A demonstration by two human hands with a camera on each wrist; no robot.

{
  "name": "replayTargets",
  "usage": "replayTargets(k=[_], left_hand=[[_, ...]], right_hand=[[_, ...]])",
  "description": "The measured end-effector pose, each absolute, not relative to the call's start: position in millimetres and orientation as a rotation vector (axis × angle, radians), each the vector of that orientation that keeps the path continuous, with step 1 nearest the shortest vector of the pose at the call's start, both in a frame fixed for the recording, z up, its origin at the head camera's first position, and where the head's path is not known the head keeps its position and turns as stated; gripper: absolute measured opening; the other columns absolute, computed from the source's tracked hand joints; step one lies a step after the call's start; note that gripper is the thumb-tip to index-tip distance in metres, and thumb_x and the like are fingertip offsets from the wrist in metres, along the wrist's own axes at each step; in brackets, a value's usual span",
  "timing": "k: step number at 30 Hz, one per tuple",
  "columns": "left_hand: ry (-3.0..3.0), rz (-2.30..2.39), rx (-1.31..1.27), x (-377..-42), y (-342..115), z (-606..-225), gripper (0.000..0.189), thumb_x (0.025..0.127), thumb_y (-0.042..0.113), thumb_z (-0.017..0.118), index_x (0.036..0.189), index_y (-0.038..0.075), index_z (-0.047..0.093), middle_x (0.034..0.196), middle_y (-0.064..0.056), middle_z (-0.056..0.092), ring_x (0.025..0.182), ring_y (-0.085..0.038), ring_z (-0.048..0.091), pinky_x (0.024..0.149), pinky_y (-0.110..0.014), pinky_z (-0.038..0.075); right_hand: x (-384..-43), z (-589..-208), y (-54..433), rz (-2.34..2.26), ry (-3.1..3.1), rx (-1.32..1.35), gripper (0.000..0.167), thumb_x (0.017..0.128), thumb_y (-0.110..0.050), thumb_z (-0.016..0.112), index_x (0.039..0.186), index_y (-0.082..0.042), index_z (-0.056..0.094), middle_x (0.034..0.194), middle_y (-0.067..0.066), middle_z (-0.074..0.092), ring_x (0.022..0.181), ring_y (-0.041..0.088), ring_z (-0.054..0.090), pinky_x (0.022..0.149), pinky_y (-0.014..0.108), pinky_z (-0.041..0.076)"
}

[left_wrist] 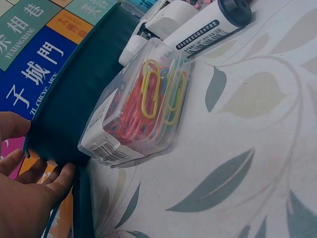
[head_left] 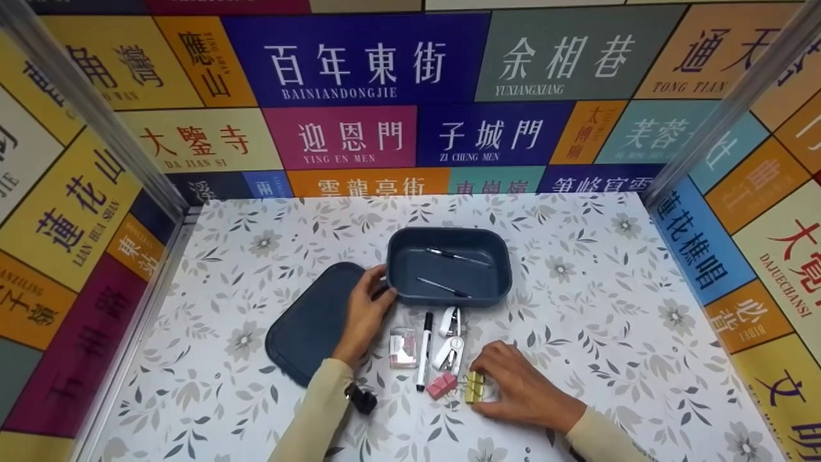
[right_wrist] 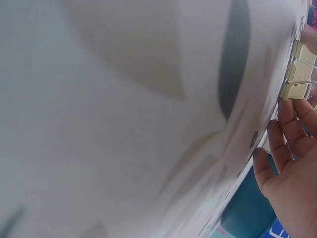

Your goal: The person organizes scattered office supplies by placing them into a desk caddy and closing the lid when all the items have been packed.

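My left hand (head_left: 367, 314) grips the front left corner of a dark blue open box (head_left: 449, 296), thumb and fingers at its rim. Two pens (head_left: 458, 258) lie inside the box. Near the pink binder clip (head_left: 442, 385), my right hand (head_left: 523, 387) pinches a yellow binder clip (head_left: 474, 387) between thumb and forefinger at its two ends; the right wrist view shows this yellow clip (right_wrist: 299, 74) close to the tabletop. Before the box are a clear case of paper clips (head_left: 403, 348), a white marker with black ends (head_left: 424, 351) and a white stapler-like tool (head_left: 450, 346).
The box's dark blue lid (head_left: 308, 327) lies flat at the left, partly under my left forearm. A floral cloth (head_left: 596, 321) covers the table. Panels with printed characters (head_left: 359, 138) stand along the back and both sides.
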State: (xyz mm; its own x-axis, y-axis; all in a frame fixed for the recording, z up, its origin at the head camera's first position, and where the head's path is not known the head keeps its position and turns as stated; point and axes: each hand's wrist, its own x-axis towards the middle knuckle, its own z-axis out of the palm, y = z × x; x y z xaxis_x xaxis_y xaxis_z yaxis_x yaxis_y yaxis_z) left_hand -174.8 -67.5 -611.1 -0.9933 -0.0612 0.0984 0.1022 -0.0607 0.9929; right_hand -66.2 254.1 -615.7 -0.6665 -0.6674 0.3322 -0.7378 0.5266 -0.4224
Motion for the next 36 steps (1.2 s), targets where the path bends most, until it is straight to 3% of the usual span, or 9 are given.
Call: replayTargets(k=[7,18,25,32,36], left_hand=[[-2.079,-2.243,-0.037,-175.0,-69.7,-609.7,0.052,0.097,-0.01,0.071,0.148,-0.01,0.059,0.15,-0.031,0.061,0.143,-0.046,0.059,0.119,-0.048,0.047],[-2.08,-2.25,-0.045,-175.7,-70.0,-609.9,0.052,0.097,-0.01,0.07,0.148,-0.01,0.058,0.15,-0.031,0.061,0.14,-0.047,0.06,0.119,-0.05,0.048],[-2.11,-2.205,-0.056,-174.2,-70.4,-609.6,0.051,0.099,-0.007,0.07,0.149,-0.008,0.059,0.149,-0.03,0.062,0.138,-0.046,0.062,0.112,-0.044,0.052],[-2.094,-2.212,-0.07,-174.5,-69.6,-610.8,0.051,0.098,-0.01,0.069,0.148,-0.01,0.058,0.147,-0.033,0.062,0.137,-0.049,0.062,0.117,-0.054,0.049],[-2.105,-2.205,-0.066,-175.8,-69.9,-610.7,0.051,0.098,-0.009,0.069,0.148,-0.009,0.058,0.147,-0.032,0.062,0.137,-0.049,0.062,0.116,-0.053,0.05]], right_hand=[[-66.4,-616.4,254.4,0.818,-2.62,1.226,0.051,0.08,-0.042,0.096,0.116,-0.015,0.071,0.114,-0.005,0.064,0.11,0.013,0.054,0.093,0.036,0.047],[-65.4,-614.8,254.9,0.84,-2.635,1.226,0.051,0.081,-0.039,0.096,0.119,-0.016,0.07,0.117,-0.007,0.063,0.112,0.013,0.053,0.095,0.039,0.047],[-65.6,-613.5,255.4,0.864,-2.607,1.243,0.052,0.079,-0.036,0.096,0.119,-0.013,0.071,0.119,-0.004,0.065,0.115,0.016,0.055,0.097,0.041,0.048],[-64.1,-613.5,257.2,0.837,-2.66,1.213,0.052,0.081,-0.039,0.096,0.12,-0.015,0.072,0.121,-0.005,0.064,0.116,0.014,0.055,0.099,0.04,0.05],[-66.0,-614.0,258.2,0.836,-2.619,1.225,0.052,0.081,-0.038,0.095,0.121,-0.015,0.072,0.121,-0.004,0.065,0.115,0.014,0.056,0.098,0.041,0.05]])
